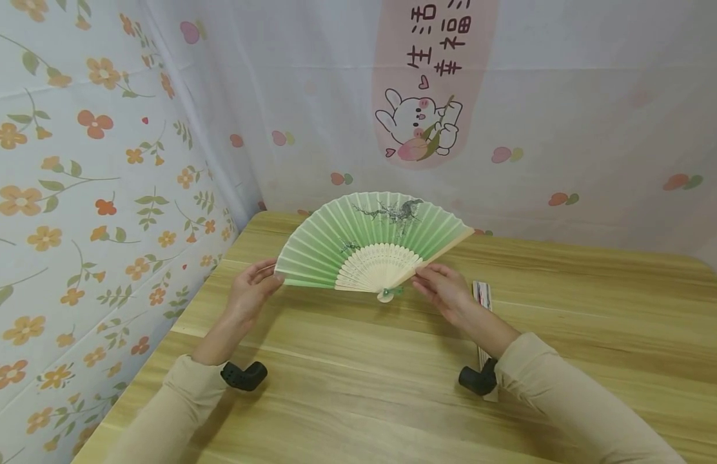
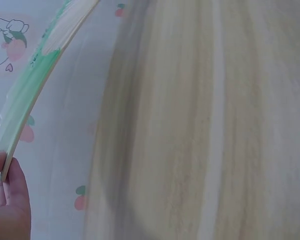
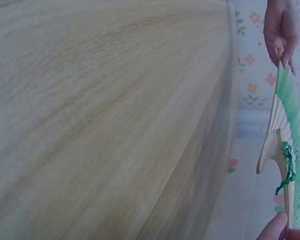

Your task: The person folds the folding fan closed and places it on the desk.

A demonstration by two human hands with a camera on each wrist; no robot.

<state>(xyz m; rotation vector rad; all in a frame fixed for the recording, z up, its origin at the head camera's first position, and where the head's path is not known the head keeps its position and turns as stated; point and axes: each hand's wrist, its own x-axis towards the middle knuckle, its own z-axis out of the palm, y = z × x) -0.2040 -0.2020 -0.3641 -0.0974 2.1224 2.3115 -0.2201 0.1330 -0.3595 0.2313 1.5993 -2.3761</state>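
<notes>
A green folding fan (image 1: pixel 387 225) is spread wide above the table, with a dark branch print on its leaf and pale slats meeting at a pivot. My left hand (image 1: pixel 251 293) pinches the end of its left outer stick between thumb and fingers; the left wrist view shows the same hand (image 2: pixel 12 200) at that edge. On the other side, my right hand (image 1: pixel 445 290) pinches the right guard stick partway along. A green cord (image 3: pixel 288 167) hangs by the pivot in the right wrist view, where the right thumb (image 3: pixel 274 227) presses the stick.
A narrow pale strip-shaped item (image 1: pixel 482 296) with a coloured pattern lies on the wooden table (image 1: pixel 358 399), partly under the right forearm. White patterned cloth (image 1: pixel 312 77) hangs behind the table, and flowered cloth (image 1: pixel 74 212) hangs along the left.
</notes>
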